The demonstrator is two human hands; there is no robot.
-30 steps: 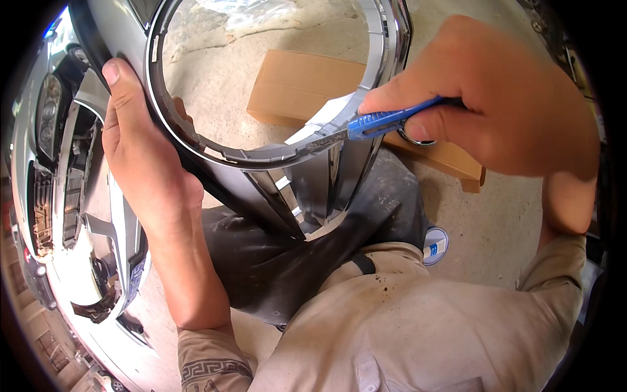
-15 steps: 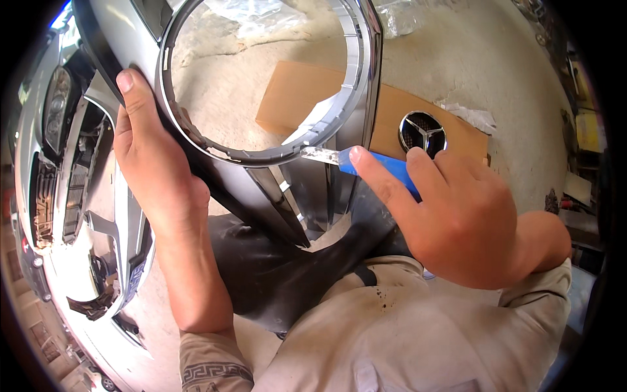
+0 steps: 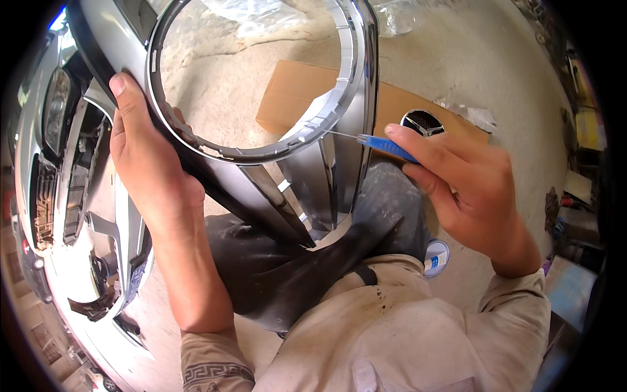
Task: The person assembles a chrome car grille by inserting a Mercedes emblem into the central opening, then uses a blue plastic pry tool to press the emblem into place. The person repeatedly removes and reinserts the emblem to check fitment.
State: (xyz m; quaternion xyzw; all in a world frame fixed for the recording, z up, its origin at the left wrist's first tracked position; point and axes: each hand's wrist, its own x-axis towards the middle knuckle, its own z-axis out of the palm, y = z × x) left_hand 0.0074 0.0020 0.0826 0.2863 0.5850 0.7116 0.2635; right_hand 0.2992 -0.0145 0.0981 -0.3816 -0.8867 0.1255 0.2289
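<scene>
A silver and black car grille [image 3: 356, 140] with a large round ring [image 3: 255, 157] leans against my legs. My left hand [image 3: 149, 153] is wrapped round the grille's left side, thumb up along the outer edge and fingers partly hidden behind. My right hand [image 3: 467, 179] pinches a blue-handled scraper [image 3: 385, 145] between thumb and fingers. Its thin blade is seen nearly edge-on and points left, the tip at the lower right of the ring; whether it touches I cannot tell. A round black and chrome badge [image 3: 423, 121] lies beyond that hand, partly covered by it.
A flat brown cardboard sheet [image 3: 300, 91] lies on the concrete floor under the badge. Clear plastic wrap [image 3: 255, 18] is farther off. At left stand a car front with its headlight [image 3: 57, 104] and loose bumper parts. A round tub [image 3: 436, 260] sits beside my right knee.
My right hand has turned and drawn back slightly, so the scraper's blade has gone from flat-on to edge-on and moved up along the ring. The grille has shifted slightly left with my left hand.
</scene>
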